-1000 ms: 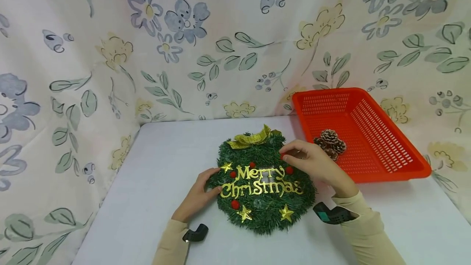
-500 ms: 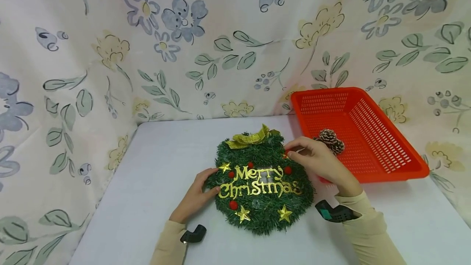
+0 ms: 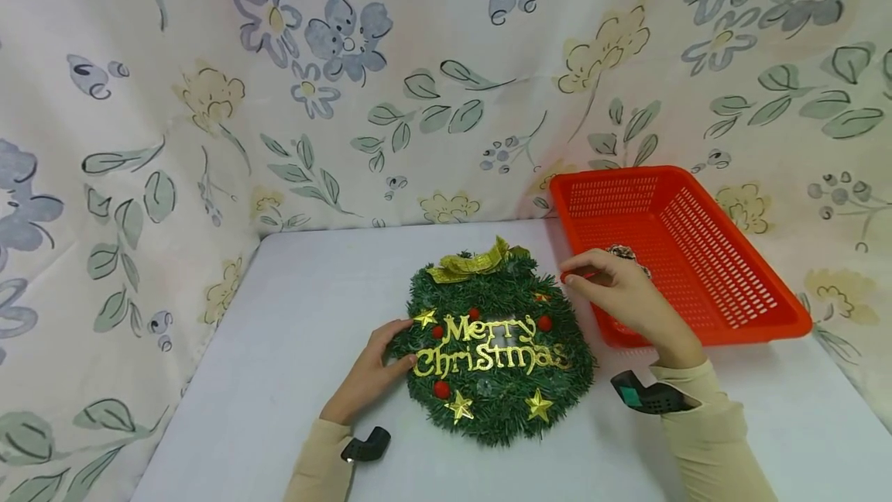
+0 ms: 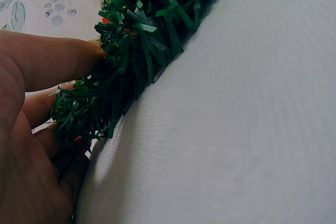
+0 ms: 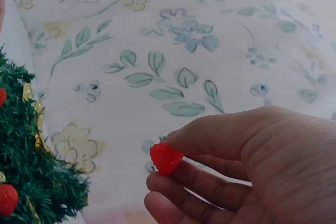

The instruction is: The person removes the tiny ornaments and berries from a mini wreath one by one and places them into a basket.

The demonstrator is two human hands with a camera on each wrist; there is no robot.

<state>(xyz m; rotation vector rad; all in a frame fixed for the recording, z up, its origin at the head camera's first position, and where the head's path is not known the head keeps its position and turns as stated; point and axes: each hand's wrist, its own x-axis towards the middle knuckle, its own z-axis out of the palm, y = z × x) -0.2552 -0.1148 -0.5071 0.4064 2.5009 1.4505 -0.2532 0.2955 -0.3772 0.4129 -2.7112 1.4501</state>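
Note:
A green tinsel wreath (image 3: pixel 488 413) lies on the white table, bearing gold "Merry Christmas" lettering (image 3: pixel 491 355), gold stars (image 3: pixel 539 404), red balls (image 3: pixel 442 390) and a gold bow (image 3: pixel 467 266) at its top. My left hand (image 3: pixel 372 369) grips the wreath's left edge, its thumb and fingers around the tinsel in the left wrist view. Just off the wreath's upper right, my right hand (image 3: pixel 637 304) pinches a small red raspberry-like berry (image 5: pixel 165 158) between thumb and fingertips. Near the wreath's upper right sits a small gold star (image 3: pixel 541 297) with red on it.
A red plastic basket (image 3: pixel 725 254) stands at the table's back right, behind my right hand. Pine cones (image 3: pixel 622 252) inside it are mostly hidden by that hand. A floral curtain (image 3: pixel 418 99) hangs along the back and left sides of the white table (image 3: pixel 293 316).
My right hand has moved right, off the wreath's upper right toward the basket, with the red berry between its fingers. My left hand has stayed on the wreath.

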